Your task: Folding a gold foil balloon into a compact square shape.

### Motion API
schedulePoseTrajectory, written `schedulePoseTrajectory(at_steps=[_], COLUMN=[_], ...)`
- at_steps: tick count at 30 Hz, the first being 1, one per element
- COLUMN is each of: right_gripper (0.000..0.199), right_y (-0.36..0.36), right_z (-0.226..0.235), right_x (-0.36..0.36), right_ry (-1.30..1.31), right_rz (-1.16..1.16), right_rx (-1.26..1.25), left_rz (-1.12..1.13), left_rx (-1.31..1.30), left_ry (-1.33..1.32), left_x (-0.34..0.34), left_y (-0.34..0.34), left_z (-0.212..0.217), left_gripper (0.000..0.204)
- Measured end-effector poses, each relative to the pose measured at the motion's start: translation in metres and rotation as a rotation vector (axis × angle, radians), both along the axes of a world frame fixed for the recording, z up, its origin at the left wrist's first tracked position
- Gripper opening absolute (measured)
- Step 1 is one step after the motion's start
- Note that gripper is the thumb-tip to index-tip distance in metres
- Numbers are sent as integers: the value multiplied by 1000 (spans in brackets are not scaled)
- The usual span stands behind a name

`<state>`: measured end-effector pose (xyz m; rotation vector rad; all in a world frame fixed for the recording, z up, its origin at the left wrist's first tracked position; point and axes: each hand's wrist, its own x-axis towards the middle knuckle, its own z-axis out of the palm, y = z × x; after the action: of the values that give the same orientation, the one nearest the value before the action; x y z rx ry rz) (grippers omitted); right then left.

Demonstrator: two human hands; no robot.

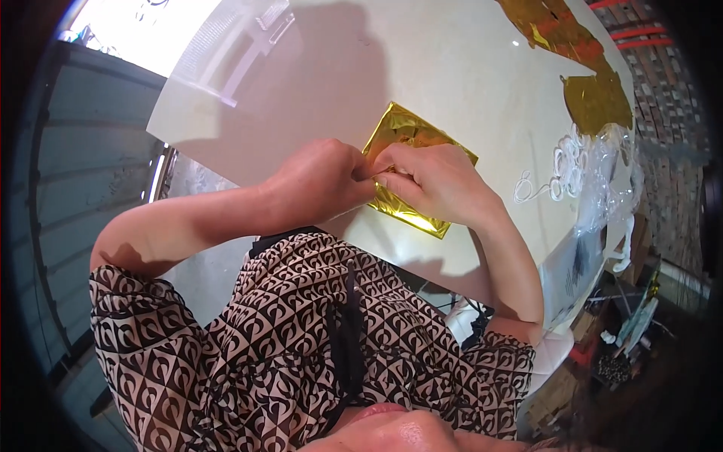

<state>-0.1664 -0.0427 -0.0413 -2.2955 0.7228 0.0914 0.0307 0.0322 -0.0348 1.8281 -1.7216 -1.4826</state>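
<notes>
A square, shiny gold foil piece (410, 213) lies on the pale table with its surface creased, partly covered by my hands. My left hand (325, 179) comes in from the left and reaches its left edge, thumb and fingers closed in a pinch. From the right, my right hand (440, 181) rests over the middle of the foil, its thumb and forefinger pressed together. The fingertips of both hands meet near the foil's left side. Whatever they pinch there is hidden by the fingers.
The pale table (452, 60) has a rounded right side. More gold foil sheets (599, 105) lie along its far right edge. Below them are white cord loops (561, 173) and a crumpled clear plastic bag (611, 169). Assorted clutter (614, 369) sits low at the right.
</notes>
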Motion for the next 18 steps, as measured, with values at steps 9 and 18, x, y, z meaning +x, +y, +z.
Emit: schedulePoseTrajectory(at_steps=[9,18], right_gripper=[16,17], right_y=[0,0], right_z=[-8,-7], right_x=[1,0], right_ry=[-86,-72], right_rz=[11,5], right_rx=[-58,-27], left_rz=[50,-257], left_rx=[86,-755], left_ry=[4,-364], left_x=[10,15], left_y=[-4,38], left_z=[-3,-6], left_gripper=[31,19])
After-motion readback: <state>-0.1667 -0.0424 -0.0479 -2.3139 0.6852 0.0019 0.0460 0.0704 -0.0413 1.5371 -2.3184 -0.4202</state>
